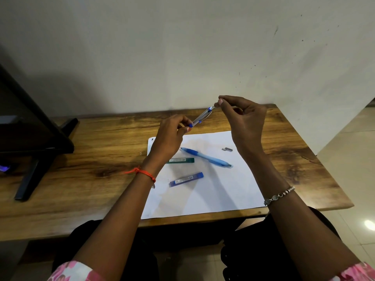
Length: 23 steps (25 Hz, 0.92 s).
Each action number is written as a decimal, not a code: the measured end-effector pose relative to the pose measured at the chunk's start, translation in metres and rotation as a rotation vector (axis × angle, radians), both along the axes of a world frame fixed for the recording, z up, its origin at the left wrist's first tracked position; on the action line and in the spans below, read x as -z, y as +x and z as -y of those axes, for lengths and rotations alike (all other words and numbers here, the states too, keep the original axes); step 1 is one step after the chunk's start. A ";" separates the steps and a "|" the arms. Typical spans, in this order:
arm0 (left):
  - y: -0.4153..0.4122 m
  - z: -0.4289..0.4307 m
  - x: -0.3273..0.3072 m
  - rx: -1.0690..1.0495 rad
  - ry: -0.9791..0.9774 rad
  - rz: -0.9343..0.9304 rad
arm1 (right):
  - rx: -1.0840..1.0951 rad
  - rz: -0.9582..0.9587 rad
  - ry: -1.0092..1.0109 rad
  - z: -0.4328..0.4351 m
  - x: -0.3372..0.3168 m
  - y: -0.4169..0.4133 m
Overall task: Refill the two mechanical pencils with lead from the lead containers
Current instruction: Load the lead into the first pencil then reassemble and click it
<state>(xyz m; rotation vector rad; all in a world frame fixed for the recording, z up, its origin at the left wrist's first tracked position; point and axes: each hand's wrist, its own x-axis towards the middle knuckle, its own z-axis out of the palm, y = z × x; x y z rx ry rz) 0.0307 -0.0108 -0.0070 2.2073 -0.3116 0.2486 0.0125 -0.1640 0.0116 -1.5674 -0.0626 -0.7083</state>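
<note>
Clear pencil point(200, 117): see-through barrel with blue bands, tilting up to the right above the wooden table point(101, 151).
Left hand point(170, 136): gripping the clear pencil's lower end.
Right hand point(243, 118): fingertips point(220, 102) pinching at the pencil's top end; what they are pinching is too small to tell.
Blue pencil point(207, 158): lying on the white paper point(213, 195).
Lead containers: green case point(180, 160) and blue case point(186, 179) lying on the paper.
Small metal parts point(227, 149): lying near the right wrist.

Head-worn camera looks forward and down, close over the wooden table point(81, 159).
</note>
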 end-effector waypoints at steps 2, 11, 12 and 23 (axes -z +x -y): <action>0.000 0.000 0.000 0.000 -0.005 -0.001 | -0.007 0.003 -0.023 0.001 0.001 0.001; 0.001 -0.001 0.001 0.004 -0.023 -0.022 | -0.058 -0.125 -0.119 0.012 0.003 0.007; 0.002 -0.001 0.002 0.005 -0.021 -0.020 | -0.045 -0.209 -0.145 0.019 0.003 0.008; 0.002 -0.001 0.004 0.004 0.005 -0.021 | -0.154 -0.869 -0.893 0.030 0.025 0.015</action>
